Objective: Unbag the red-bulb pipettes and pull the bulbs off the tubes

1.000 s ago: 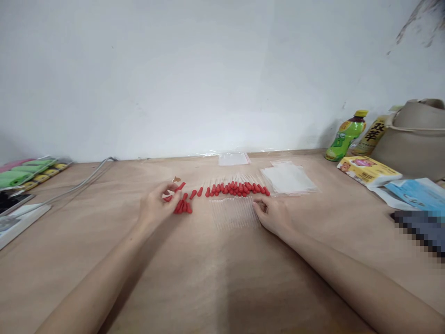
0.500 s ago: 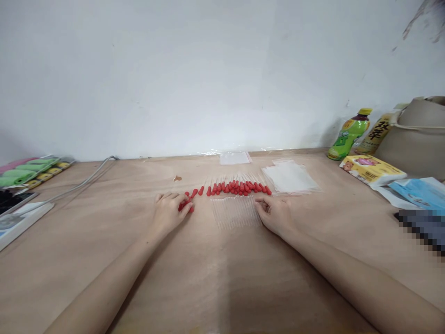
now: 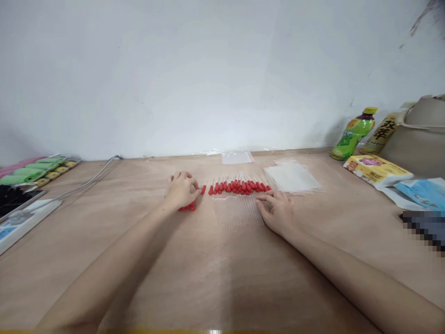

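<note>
Thin clear droppers with red rubber bulbs (image 3: 239,186) lie side by side in a loose row at the middle of the table. My left hand (image 3: 182,189) is at the row's left end, its thumb and forefinger closed at a red-bulbed dropper (image 3: 203,189); the fingertips partly hide what they grip. Below that hand sits a small heap of red bulbs (image 3: 188,207), partly covered by it. Nearer me, clear thin tubes (image 3: 238,212) lie in an even row. My right hand (image 3: 277,211) rests at their right edge, fingers bent and slightly apart, with nothing visible in them.
Clear plastic bags (image 3: 294,176) lie to the right behind the droppers, with another bag (image 3: 237,157) by the wall. Further right are a green bottle (image 3: 354,134), a yellow tissue pack (image 3: 377,170) and a bag (image 3: 413,134). A cable (image 3: 93,178) runs to a white power strip (image 3: 31,222) at left.
My left hand has moved right and away from me, off the small heap of red bulbs to the row's left end. My right hand has barely moved; the view has shifted slightly.
</note>
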`<move>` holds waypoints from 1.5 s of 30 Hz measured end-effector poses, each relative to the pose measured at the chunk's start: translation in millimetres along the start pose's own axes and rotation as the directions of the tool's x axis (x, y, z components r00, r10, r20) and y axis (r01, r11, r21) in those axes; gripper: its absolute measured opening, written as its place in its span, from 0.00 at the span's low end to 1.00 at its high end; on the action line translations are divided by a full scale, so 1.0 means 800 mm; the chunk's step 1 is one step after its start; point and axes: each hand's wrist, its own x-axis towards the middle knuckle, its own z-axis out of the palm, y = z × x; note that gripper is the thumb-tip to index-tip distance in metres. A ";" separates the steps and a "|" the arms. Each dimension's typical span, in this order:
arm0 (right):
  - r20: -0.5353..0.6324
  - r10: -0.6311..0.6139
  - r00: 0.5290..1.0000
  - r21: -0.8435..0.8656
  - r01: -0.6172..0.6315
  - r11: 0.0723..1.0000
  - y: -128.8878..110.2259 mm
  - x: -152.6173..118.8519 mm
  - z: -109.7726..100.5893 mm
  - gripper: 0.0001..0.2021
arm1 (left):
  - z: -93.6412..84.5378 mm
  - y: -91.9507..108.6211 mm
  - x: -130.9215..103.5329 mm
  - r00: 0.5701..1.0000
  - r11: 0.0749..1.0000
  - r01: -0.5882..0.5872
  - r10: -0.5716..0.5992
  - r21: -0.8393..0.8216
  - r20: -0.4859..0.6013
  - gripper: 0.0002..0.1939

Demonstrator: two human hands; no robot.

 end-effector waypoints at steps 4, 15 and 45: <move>-0.016 -0.013 1.000 0.022 0.014 1.000 0.003 -0.001 0.000 0.08 | 0.018 0.014 0.028 0.995 0.999 0.015 -0.020 0.045 0.102 0.16; 0.005 -0.046 0.999 0.018 0.046 0.999 0.000 -0.001 -0.002 0.08 | 0.041 0.019 0.060 0.965 0.983 0.182 -0.185 0.035 0.186 0.15; -0.001 -0.666 0.746 0.077 0.664 0.744 -0.040 -0.011 0.005 0.07 | 0.046 0.065 -0.101 0.759 0.708 -0.627 0.460 -0.326 -0.460 0.07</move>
